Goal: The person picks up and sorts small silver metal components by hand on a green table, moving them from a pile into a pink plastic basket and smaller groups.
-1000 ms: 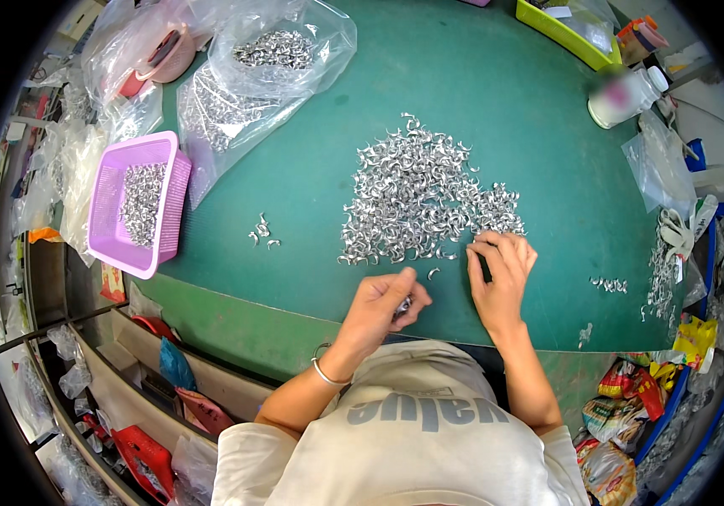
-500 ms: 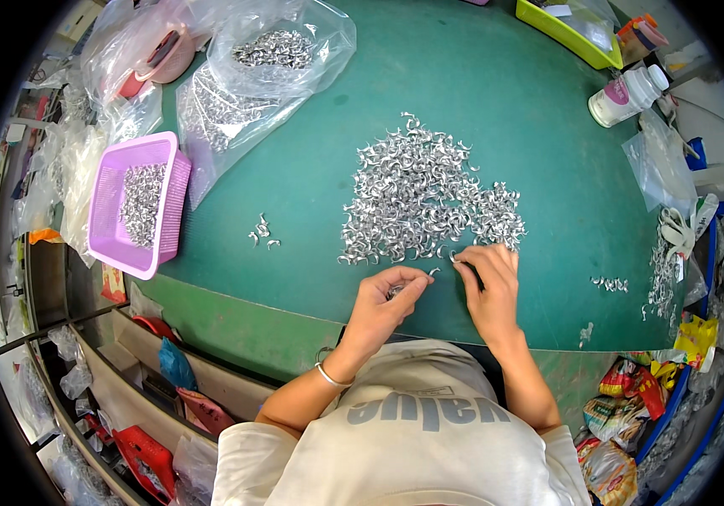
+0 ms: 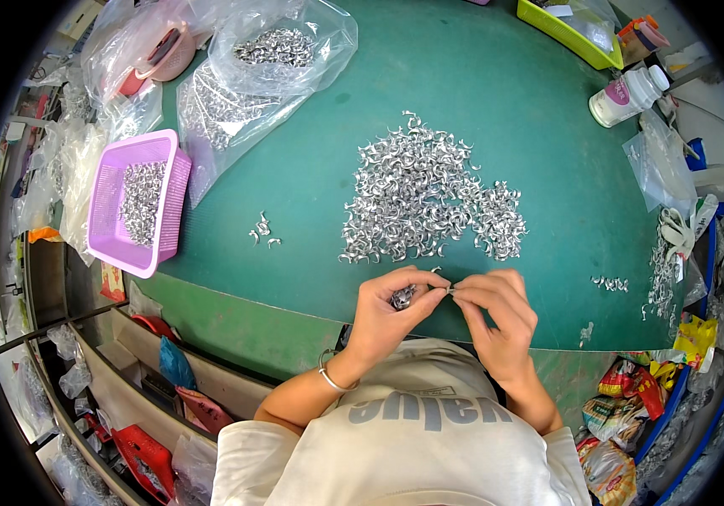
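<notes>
Along the left of the table, a purple basket (image 3: 175, 202) holding silver pieces stands beside a clear plastic bag (image 3: 328, 42) with more of them; at the far right are a lime-green tray (image 3: 566, 40) and a white bottle (image 3: 623, 97) lying tilted. A small cluster (image 3: 262, 228) and a short row (image 3: 610, 284) of pieces lie apart from the main pile (image 3: 417, 198), which sits just beyond the hands. The tabletop (image 3: 294, 185) is green, with drawers (image 3: 235, 384) below left and bright packets (image 3: 623, 396) below right. The left hand (image 3: 383, 308) curls round a bunch of pieces (image 3: 402, 297), its thumb and forefinger meeting the pinched fingertips of the right hand (image 3: 501, 316) at a tiny piece (image 3: 450, 290).
</notes>
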`<control>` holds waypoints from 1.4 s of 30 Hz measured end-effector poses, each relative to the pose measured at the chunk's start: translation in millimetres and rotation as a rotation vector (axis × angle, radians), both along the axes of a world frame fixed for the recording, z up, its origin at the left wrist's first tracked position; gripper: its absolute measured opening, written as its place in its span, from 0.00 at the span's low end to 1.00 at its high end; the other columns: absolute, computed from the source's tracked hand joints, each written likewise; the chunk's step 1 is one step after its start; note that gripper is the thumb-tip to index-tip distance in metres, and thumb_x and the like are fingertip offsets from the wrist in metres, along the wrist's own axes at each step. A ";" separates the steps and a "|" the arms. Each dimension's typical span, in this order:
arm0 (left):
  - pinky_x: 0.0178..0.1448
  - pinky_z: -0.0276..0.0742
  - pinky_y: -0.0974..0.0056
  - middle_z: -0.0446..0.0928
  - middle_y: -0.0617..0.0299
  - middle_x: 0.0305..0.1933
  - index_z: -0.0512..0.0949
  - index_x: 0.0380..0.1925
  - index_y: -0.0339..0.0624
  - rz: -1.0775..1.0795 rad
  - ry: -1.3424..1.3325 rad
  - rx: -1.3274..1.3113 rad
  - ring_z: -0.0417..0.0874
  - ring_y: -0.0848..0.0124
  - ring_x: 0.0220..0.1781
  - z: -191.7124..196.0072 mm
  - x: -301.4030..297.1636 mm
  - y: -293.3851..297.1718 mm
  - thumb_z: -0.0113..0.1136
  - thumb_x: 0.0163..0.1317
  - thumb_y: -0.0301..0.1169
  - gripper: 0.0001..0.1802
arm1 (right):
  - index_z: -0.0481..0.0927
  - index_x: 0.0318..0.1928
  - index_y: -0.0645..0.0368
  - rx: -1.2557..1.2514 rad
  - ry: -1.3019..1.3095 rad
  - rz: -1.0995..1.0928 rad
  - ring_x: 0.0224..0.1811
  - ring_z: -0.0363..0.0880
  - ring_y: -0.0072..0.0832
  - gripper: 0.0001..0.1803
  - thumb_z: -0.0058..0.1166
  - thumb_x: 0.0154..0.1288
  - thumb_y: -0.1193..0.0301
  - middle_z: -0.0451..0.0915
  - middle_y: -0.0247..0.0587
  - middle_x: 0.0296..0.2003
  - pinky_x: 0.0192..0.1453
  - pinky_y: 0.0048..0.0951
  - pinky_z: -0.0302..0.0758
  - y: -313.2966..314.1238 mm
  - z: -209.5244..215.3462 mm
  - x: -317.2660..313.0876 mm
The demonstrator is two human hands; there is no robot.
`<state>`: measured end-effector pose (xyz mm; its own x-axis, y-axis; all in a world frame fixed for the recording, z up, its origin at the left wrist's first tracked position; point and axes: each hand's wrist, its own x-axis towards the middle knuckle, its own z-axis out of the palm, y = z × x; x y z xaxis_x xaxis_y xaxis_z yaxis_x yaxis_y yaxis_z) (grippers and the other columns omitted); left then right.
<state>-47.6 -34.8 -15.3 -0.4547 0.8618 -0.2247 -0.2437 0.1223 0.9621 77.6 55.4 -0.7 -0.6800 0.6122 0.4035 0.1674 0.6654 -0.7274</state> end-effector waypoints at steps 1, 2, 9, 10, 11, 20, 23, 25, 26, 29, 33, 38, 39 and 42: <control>0.26 0.55 0.78 0.64 0.72 0.19 0.78 0.31 0.34 -0.003 -0.035 -0.008 0.60 0.85 0.23 4.2 0.3 0.0 0.60 0.49 0.19 0.07 | 0.78 0.29 0.62 0.044 -0.010 0.007 0.31 0.71 0.33 0.10 0.59 0.41 0.82 0.77 0.37 0.30 0.35 0.29 0.64 0.3 1.6 0.5; 0.25 0.55 0.78 0.64 0.72 0.19 0.78 0.31 0.33 -0.006 -0.069 -0.016 0.60 0.85 0.22 6.2 0.5 -0.1 0.60 0.49 0.19 0.07 | 0.78 0.29 0.62 0.062 -0.020 0.004 0.31 0.71 0.33 0.10 0.59 0.41 0.82 0.77 0.37 0.30 0.35 0.29 0.63 0.0 3.4 0.7; 0.21 0.51 0.78 0.63 0.72 0.18 0.76 0.32 0.34 -0.071 -0.160 0.027 0.59 0.85 0.20 -1.4 -1.1 -2.4 0.57 0.52 0.22 0.06 | 0.78 0.30 0.62 -0.020 -0.002 -0.012 0.29 0.70 0.33 0.10 0.60 0.42 0.81 0.77 0.38 0.29 0.35 0.29 0.65 -3.6 10.3 -1.7; 0.20 0.50 0.78 0.63 0.71 0.19 0.74 0.31 0.35 -0.112 -0.340 -0.030 0.59 0.85 0.20 -1.6 -3.5 -4.2 0.56 0.53 0.24 0.05 | 0.78 0.30 0.62 -0.097 0.020 -0.023 0.29 0.70 0.33 0.10 0.60 0.42 0.80 0.77 0.38 0.29 0.35 0.29 0.65 -4.5 10.6 -2.0; 0.20 0.49 0.78 0.62 0.71 0.19 0.73 0.31 0.36 -0.152 -0.520 -0.087 0.58 0.85 0.20 -2.3 -5.8 -5.5 0.54 0.55 0.26 0.05 | 0.78 0.30 0.62 -0.189 0.046 -0.009 0.29 0.70 0.34 0.10 0.60 0.42 0.80 0.77 0.39 0.28 0.35 0.29 0.66 -3.7 8.6 -1.7; 0.15 0.48 0.77 0.64 0.60 0.23 0.65 0.24 0.35 -0.002 -0.914 0.071 0.58 0.78 0.17 -22.8 -16.4 -13.3 0.43 0.53 0.28 0.06 | 0.74 0.37 0.61 0.026 -0.325 -0.097 0.38 0.68 0.35 0.17 0.62 0.44 0.72 0.72 0.40 0.37 0.39 0.31 0.61 -2.9 -36.6 -7.2; 0.15 0.50 0.77 0.65 0.60 0.22 0.68 0.23 0.34 0.126 -0.723 -0.016 0.61 0.78 0.17 -19.7 -12.9 -11.3 0.44 0.54 0.29 0.08 | 0.74 0.36 0.61 0.089 -0.373 -0.044 0.38 0.68 0.35 0.16 0.61 0.44 0.73 0.71 0.40 0.36 0.38 0.31 0.62 -6.5 -51.6 -11.2; 0.16 0.51 0.77 0.66 0.62 0.22 0.71 0.25 0.33 0.124 -0.684 -0.027 0.62 0.79 0.18 -21.7 -12.8 -13.9 0.46 0.56 0.29 0.09 | 0.75 0.34 0.61 0.069 -0.299 -0.048 0.35 0.68 0.35 0.13 0.61 0.45 0.74 0.71 0.39 0.33 0.38 0.31 0.63 -5.6 -56.3 -10.2; 0.16 0.51 0.77 0.66 0.63 0.21 0.72 0.26 0.33 0.123 -0.663 -0.033 0.63 0.80 0.19 -22.2 -12.4 -15.2 0.47 0.56 0.29 0.09 | 0.76 0.34 0.61 0.054 -0.248 -0.062 0.34 0.69 0.34 0.12 0.60 0.46 0.75 0.72 0.39 0.32 0.38 0.30 0.64 -2.6 -59.3 -8.6; 0.20 0.55 0.77 0.66 0.68 0.20 0.76 0.31 0.33 0.074 -0.411 -0.180 0.62 0.81 0.20 -21.8 -7.9 -13.7 0.55 0.55 0.25 0.06 | 0.76 0.33 0.63 -0.399 -0.135 -0.092 0.30 0.70 0.26 0.08 0.58 0.50 0.78 0.74 0.37 0.30 0.35 0.25 0.66 -1.5 -51.1 -4.8; 0.27 0.59 0.77 0.66 0.70 0.20 0.78 0.34 0.35 0.000 0.009 -0.037 0.63 0.82 0.23 -19.9 -0.5 -7.0 0.60 0.49 0.20 0.10 | 0.76 0.36 0.65 -1.121 0.098 0.007 0.29 0.71 0.16 0.06 0.53 0.56 0.80 0.77 0.35 0.31 0.34 0.17 0.67 -4.1 -37.8 -0.3; 0.27 0.60 0.76 0.68 0.68 0.20 0.79 0.31 0.34 -0.032 0.118 0.045 0.64 0.82 0.24 -18.5 -2.3 -4.9 0.60 0.48 0.19 0.08 | 0.76 0.35 0.67 -1.309 0.168 0.027 0.32 0.71 0.16 0.05 0.52 0.56 0.80 0.76 0.34 0.32 0.37 0.17 0.67 -5.9 -25.7 0.7; 0.26 0.59 0.76 0.69 0.68 0.21 0.78 0.31 0.34 -0.016 0.107 0.063 0.64 0.82 0.23 -19.0 -2.3 -5.0 0.60 0.49 0.20 0.07 | 0.76 0.36 0.67 -1.332 0.199 0.024 0.32 0.70 0.16 0.06 0.53 0.56 0.81 0.76 0.34 0.31 0.37 0.16 0.67 -6.9 -23.8 -0.2; 0.22 0.54 0.77 0.68 0.69 0.21 0.76 0.33 0.35 0.017 -0.647 -0.074 0.61 0.84 0.20 -9.9 -4.6 -4.9 0.59 0.53 0.23 0.07 | 0.76 0.34 0.67 -1.169 0.160 0.056 0.31 0.69 0.17 0.06 0.54 0.54 0.82 0.76 0.33 0.31 0.37 0.17 0.66 -10.1 -20.4 0.4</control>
